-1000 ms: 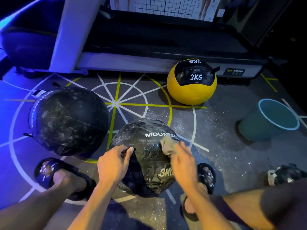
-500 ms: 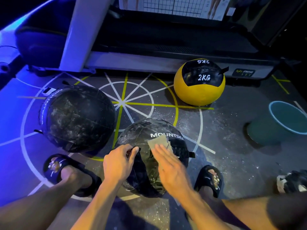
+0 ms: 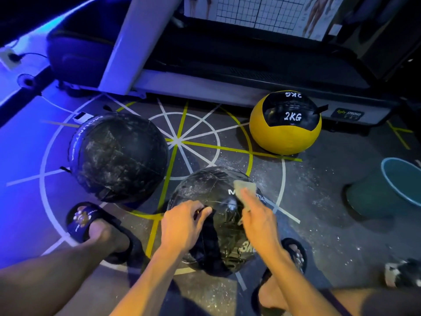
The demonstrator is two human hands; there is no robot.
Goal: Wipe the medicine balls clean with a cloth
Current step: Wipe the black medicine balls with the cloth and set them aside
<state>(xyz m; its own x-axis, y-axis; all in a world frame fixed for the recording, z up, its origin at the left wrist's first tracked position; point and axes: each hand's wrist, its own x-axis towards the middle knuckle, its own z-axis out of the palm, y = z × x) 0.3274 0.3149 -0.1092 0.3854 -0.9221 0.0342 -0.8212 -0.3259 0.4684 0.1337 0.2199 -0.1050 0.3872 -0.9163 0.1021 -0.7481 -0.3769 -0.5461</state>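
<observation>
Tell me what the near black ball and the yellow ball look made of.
Near black ball: probably glossy synthetic leather, with stitched panels, glare and whitish dust. Yellow ball: likely matte vinyl or faux leather, with a smooth yellow skin and a black panel printed 2KG.

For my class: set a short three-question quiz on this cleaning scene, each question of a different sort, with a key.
1. True or false: the right hand presses the cloth against the yellow 2KG ball.
2. Multiple choice: what does the left hand pinch? A) the teal bucket B) a strap on the near black ball C) a sandal
3. Fill in: the dusty black ball that no hand touches lies to the ____ of the one being wiped.

Key: 1 false; 2 B; 3 left
</observation>
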